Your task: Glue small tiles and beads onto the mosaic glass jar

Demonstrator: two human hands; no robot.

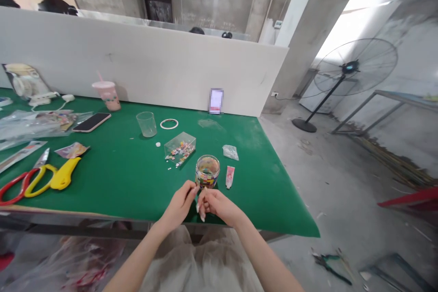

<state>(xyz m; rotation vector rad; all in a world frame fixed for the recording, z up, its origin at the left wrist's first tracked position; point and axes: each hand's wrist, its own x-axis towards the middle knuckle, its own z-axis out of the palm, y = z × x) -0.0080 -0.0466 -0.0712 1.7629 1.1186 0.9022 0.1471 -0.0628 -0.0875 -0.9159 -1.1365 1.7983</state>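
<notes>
My left hand (179,204) and my right hand (215,204) meet fingertip to fingertip just above the table's near edge, both pinched on something too small to make out. Right behind them stands a small glass jar (207,171) covered with colourful mosaic tiles. A pink tube (230,176) lies to the jar's right. A clear plastic box of coloured tiles (179,147) sits behind the jar to the left, with a few loose tiles beside it.
The green table (130,178) also carries a clear cup (147,124), a white ring (169,123), a small clear bag (230,151), a phone (91,122), a pink drink cup (106,95) and scissors (37,178). A white partition (143,64) backs it; a floor fan (342,82) stands right.
</notes>
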